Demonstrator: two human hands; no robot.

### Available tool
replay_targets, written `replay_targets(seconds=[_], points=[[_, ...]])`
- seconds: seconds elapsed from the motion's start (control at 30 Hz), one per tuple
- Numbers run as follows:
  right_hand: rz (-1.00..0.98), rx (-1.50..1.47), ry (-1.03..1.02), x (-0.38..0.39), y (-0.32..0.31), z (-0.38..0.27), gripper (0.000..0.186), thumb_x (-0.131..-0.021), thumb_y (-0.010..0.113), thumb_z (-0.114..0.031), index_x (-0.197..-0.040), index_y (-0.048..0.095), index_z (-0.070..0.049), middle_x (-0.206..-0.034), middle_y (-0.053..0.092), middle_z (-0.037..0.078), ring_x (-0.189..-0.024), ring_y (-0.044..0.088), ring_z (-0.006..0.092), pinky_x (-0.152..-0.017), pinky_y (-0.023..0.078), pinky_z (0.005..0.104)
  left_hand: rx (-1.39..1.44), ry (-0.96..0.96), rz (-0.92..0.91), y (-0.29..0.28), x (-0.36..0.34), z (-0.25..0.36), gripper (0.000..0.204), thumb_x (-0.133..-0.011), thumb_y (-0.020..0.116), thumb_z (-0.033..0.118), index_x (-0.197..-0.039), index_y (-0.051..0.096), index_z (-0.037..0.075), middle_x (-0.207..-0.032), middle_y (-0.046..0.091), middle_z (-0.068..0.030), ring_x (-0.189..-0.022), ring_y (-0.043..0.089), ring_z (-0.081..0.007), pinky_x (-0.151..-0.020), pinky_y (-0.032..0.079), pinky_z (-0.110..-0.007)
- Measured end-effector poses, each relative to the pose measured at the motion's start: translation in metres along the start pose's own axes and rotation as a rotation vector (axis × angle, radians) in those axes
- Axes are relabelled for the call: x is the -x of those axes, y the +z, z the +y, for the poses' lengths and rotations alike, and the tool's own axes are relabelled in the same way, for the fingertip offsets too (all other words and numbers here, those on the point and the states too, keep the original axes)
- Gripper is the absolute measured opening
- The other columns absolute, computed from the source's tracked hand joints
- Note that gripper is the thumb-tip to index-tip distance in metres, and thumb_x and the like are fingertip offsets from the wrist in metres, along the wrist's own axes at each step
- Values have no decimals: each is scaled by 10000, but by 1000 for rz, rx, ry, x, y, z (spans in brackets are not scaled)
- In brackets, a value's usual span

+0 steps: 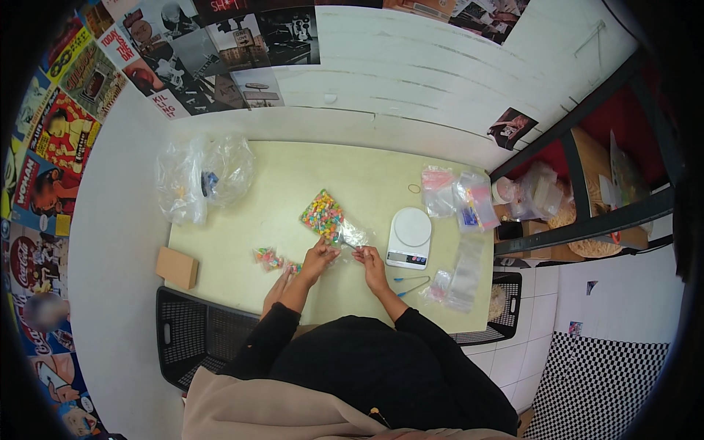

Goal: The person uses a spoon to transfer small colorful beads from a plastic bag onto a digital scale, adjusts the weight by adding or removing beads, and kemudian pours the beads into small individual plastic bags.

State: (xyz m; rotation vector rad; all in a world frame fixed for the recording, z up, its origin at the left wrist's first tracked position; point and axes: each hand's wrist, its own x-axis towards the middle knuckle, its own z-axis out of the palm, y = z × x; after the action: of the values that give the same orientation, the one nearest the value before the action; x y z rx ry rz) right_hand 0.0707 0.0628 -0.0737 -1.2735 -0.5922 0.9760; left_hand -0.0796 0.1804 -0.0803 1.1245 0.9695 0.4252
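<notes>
A clear plastic bag of small colourful pieces (323,215) lies on the pale yellow table (279,183), its open end toward me. My left hand (318,257) pinches one side of the bag's mouth (350,236) and my right hand (370,262) pinches the other side. A smaller bag of colourful pieces (270,259) lies just left of my left hand.
A white digital scale (409,237) stands right of my hands, with blue tweezers (412,283) and several empty clear bags (462,275) near it. More small bags (460,196) lie at the back right. A crumpled large plastic bag (199,176) and a cardboard box (177,267) sit at the left. Black crates (192,331) stand below.
</notes>
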Motion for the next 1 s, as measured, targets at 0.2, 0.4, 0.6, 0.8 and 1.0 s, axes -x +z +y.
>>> replay_targets(seconds=[0.2,0.4,0.6,0.8,1.0], points=[[54,-209,191,-9,-21,-1,344,-1036,391,-268,-1083,533,42,-1075,594,138,-966,625,220,-858,506,309,-310,113,144,-3,11,6,87,-799,742,121,-854,723,57,-1417,413,-176,-1203,511,-213,-865,476,-298],[170,-142,219,6,-54,-19,338,-1035,392,-272,-1079,531,33,-1051,598,131,-899,639,209,-803,516,293,-315,348,186,12,38,11,167,-800,741,67,-806,579,29,-1053,597,-133,-956,605,-165,-801,523,-300],[245,-119,178,1,-76,-36,326,-1034,391,-275,-1040,527,21,-1010,610,131,-843,644,197,-741,529,291,-36,212,42,16,26,23,230,-832,693,4,-812,465,23,-876,649,-101,-865,634,-144,-800,520,-277],[259,56,167,13,-96,-76,334,-1033,382,-269,-996,550,17,-974,625,122,-785,656,191,-701,527,278,-84,306,24,29,22,31,190,-825,696,13,-937,544,-5,-877,664,-94,-889,639,-144,-814,505,-280],[208,54,116,15,-86,-127,341,-1021,416,-284,-961,557,21,-938,632,132,-747,657,188,-672,515,271,-377,442,59,35,32,56,223,-847,674,70,-1061,647,12,-964,691,-102,-895,645,-183,-830,495,-313]])
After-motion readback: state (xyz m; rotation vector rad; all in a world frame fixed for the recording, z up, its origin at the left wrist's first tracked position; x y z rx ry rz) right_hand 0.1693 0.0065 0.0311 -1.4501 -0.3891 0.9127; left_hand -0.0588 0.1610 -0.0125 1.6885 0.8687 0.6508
